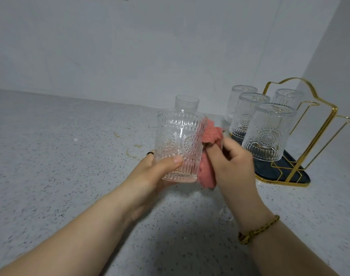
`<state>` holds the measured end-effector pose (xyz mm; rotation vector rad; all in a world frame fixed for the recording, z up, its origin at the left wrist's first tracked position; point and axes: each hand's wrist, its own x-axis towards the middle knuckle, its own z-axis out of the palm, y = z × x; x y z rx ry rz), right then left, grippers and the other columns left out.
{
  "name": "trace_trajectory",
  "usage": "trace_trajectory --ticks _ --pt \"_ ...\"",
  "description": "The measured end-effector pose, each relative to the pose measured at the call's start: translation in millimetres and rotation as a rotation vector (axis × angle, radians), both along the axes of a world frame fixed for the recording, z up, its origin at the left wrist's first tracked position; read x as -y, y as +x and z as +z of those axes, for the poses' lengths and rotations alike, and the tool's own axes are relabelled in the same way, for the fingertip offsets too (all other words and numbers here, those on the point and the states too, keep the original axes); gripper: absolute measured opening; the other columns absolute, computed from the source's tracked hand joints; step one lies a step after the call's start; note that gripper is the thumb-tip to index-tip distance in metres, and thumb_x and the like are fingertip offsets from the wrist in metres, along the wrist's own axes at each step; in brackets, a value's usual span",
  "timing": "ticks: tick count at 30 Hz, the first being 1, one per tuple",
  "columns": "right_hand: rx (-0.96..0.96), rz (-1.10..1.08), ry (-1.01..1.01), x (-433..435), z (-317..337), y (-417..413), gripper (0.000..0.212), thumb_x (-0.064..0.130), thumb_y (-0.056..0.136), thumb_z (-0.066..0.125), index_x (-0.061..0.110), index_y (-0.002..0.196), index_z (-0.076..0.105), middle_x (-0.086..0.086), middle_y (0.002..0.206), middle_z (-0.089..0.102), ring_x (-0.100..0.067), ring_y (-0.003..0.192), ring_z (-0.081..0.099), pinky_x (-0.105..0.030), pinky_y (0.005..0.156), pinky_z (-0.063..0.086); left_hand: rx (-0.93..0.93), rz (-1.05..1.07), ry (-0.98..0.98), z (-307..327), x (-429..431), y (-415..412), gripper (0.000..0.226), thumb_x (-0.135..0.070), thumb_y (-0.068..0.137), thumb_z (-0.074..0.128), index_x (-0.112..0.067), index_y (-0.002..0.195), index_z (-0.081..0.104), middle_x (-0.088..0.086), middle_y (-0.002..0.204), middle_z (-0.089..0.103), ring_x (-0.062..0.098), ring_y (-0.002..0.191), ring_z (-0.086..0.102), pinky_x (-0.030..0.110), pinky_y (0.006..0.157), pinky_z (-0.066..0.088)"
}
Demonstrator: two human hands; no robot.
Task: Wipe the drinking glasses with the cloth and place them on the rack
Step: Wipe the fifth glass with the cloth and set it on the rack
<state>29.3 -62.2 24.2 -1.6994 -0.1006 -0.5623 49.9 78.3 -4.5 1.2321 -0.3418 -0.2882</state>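
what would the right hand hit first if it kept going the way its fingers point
The right hand points up-left, and would first meet the pink cloth it holds, pressed against the held glass in the left hand.

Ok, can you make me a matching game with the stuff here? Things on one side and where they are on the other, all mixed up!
Things:
1. pink cloth
2. patterned glass
3. plain glass
4. four upside-down glasses

Places:
A. on the gold rack
B. in the left hand
C. standing on the counter behind the held glass
D. in the right hand, pressed to the glass's side

Pairs: 1-D, 2-B, 3-C, 4-A
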Motion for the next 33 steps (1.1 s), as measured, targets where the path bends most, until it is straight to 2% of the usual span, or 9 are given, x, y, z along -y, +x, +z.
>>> trace_trajectory --ticks 4,8,10,12,14,17,22,30,33 --pt "-0.094 0.066 -0.118 -7.8 -10.3 2.3 0.026 0.014 0.085 0.057 0.000 0.063 0.058 -0.001 0.052 0.051 -0.010 0.048 0.040 -0.015 0.043 0.031 -0.039 0.091 -0.054 5.1 -4.6 5.7 0.038 -0.018 0.060 0.073 -0.010 0.096 0.062 0.000 0.082 0.074 0.011 0.078 0.069 0.021 0.075 0.056" --pt "-0.114 0.087 -0.089 -9.1 -6.2 1.0 0.029 0.018 0.083 0.059 0.019 0.054 0.056 0.012 0.049 0.051 -0.002 0.048 0.043 -0.008 0.043 0.034 -0.083 0.077 -0.084 7.8 -7.6 8.5 0.031 -0.019 0.064 0.072 -0.011 0.093 0.062 -0.002 0.075 0.073 0.008 0.069 0.068 0.019 0.062 0.056" --pt "-0.108 0.043 -0.028 -5.4 -5.3 3.1 0.021 0.021 0.083 0.059 0.024 0.061 0.060 0.006 0.072 0.060 -0.006 0.066 0.054 -0.012 0.055 0.045 -0.065 0.030 -0.032 8.7 -8.8 8.7 0.032 -0.014 0.061 0.073 -0.011 0.091 0.063 -0.001 0.074 0.073 0.011 0.071 0.068 0.018 0.060 0.055" --pt "-0.119 -0.001 0.089 0.6 -4.7 5.6 0.016 0.025 0.083 0.058 0.028 0.068 0.063 -0.004 0.091 0.063 -0.019 0.085 0.060 -0.028 0.069 0.051 -0.033 -0.023 0.039 9.9 -10.5 6.9 0.039 -0.016 0.055 0.075 -0.011 0.092 0.062 -0.001 0.074 0.073 0.011 0.070 0.069 0.017 0.059 0.053" --pt "-0.116 -0.021 0.201 5.8 -1.2 5.8 0.019 0.025 0.083 0.059 0.028 0.066 0.066 0.002 0.079 0.067 -0.017 0.078 0.062 -0.029 0.067 0.051 -0.004 -0.048 0.093 10.0 -11.3 6.1 0.058 -0.029 0.046 0.071 -0.010 0.100 0.060 -0.002 0.078 0.074 0.010 0.072 0.070 0.017 0.059 0.052" --pt "-0.057 -0.063 0.287 13.4 4.2 3.7 0.020 0.023 0.084 0.058 0.023 0.066 0.066 0.013 0.052 0.060 -0.002 0.052 0.056 -0.018 0.050 0.046 -0.010 -0.038 0.112 6.8 -12.1 9.1 0.078 -0.033 0.041 0.071 -0.012 0.114 0.054 -0.002 0.087 0.073 0.011 0.077 0.070 0.019 0.061 0.053" --pt "0.041 -0.049 0.350 19.7 11.7 1.4 0.010 0.014 0.079 0.063 0.020 0.087 0.061 0.007 0.069 0.065 0.000 0.056 0.061 -0.016 0.054 0.053 -0.018 -0.031 0.107 2.6 -13.7 13.4 0.076 -0.035 0.040 0.071 -0.013 0.111 0.055 -0.002 0.085 0.072 0.011 0.075 0.068 0.023 0.061 0.054" --pt "0.035 0.059 0.087 21.5 17.3 -4.7 0.019 0.002 0.081 0.058 0.014 0.066 0.054 0.006 0.037 0.053 -0.007 0.028 0.041 -0.011 0.029 0.030 -0.023 -0.083 0.075 3.6 -16.4 13.5 0.061 -0.036 0.041 0.068 -0.011 0.096 0.061 0.000 0.076 0.072 0.011 0.064 0.067 0.022 0.052 0.053" --pt "-0.008 0.122 0.019 21.5 19.1 -6.9 0.019 0.007 0.079 0.060 0.017 0.063 0.058 0.004 0.037 0.051 -0.012 0.031 0.039 -0.012 0.030 0.028 -0.038 -0.184 0.092 6.3 -18.5 11.7 0.071 -0.040 0.026 0.085 -0.008 0.087 0.066 0.004 0.072 0.072 0.014 0.060 0.068 0.022 0.050 0.053"
